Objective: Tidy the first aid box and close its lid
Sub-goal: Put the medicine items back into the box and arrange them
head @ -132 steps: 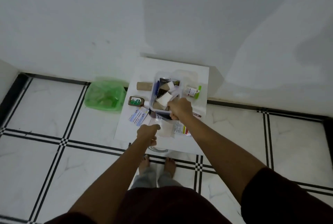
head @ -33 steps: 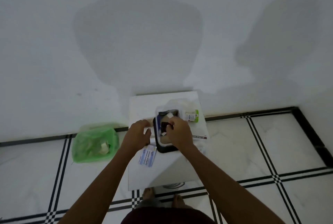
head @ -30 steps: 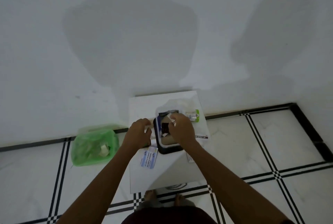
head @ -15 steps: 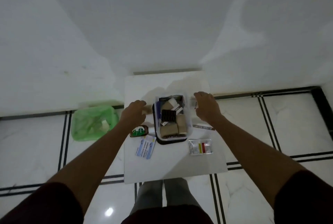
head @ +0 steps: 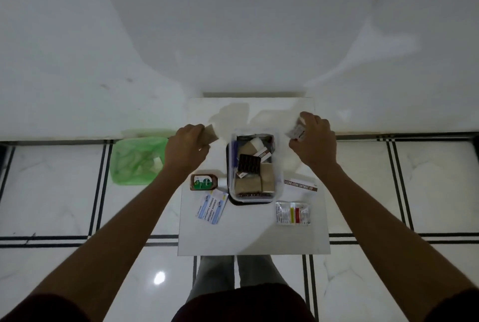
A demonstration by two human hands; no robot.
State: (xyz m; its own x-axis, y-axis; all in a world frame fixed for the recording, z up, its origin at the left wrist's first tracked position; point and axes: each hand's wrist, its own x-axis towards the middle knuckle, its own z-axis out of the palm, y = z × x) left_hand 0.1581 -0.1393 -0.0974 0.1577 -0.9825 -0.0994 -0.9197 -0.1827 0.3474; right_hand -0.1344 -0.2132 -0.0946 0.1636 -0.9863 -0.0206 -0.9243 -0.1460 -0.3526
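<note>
The clear first aid box point(head: 255, 168) sits open at the middle of the white surface point(head: 254, 236), packed with tan bandage rolls and a dark blister strip. The left hand point(head: 185, 148) is closed around a tan bandage roll point(head: 210, 134) left of the box. The right hand point(head: 315, 141) pinches a small white packet point(head: 295, 131) to its right. A Dettol bottle point(head: 204, 182) lies beside the box's left wall.
</note>
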